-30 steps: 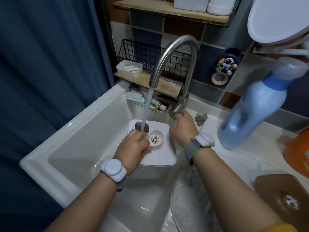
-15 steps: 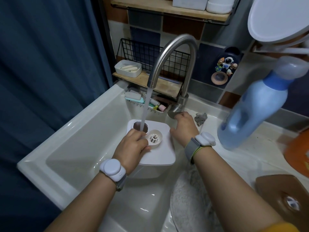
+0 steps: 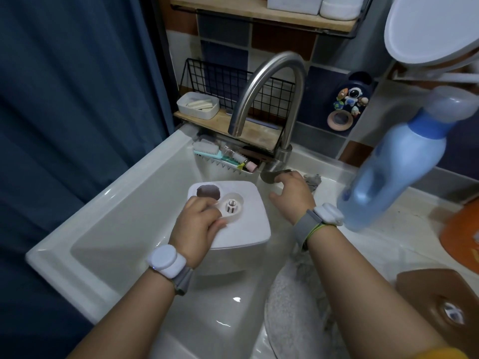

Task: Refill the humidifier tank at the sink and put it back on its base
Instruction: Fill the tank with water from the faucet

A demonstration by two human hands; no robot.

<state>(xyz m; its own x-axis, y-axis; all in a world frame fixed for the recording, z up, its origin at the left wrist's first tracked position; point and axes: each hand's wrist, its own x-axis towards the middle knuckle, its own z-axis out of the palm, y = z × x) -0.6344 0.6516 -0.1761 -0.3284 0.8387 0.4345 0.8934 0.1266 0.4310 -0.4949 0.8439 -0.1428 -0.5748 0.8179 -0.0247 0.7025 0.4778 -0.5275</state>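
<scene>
The white humidifier tank (image 3: 248, 224) stands in the sink (image 3: 116, 216) below the curved steel faucet (image 3: 272, 73). Its dark fill hole (image 3: 208, 192) is uncovered, and the round white cap (image 3: 232, 204) lies on the tank's top beside the hole. My left hand (image 3: 199, 224) grips the tank's near left top edge, fingers curled against the cap. Fingers of my right hand (image 3: 293, 193) curl round the faucet handle (image 3: 270, 176) at the spout's base. No water runs from the spout.
A blue bottle (image 3: 404, 172) looms close on the right. Behind the faucet a wire rack holds a soap dish (image 3: 198, 104) and a brush (image 3: 207, 149). A grey mat (image 3: 293, 307) drapes over the sink's right rim. A blue curtain (image 3: 64, 99) hangs on the left.
The stream that poured into the fill hole has stopped. My right hand has shifted on the faucet handle. My left hand still holds the tank.
</scene>
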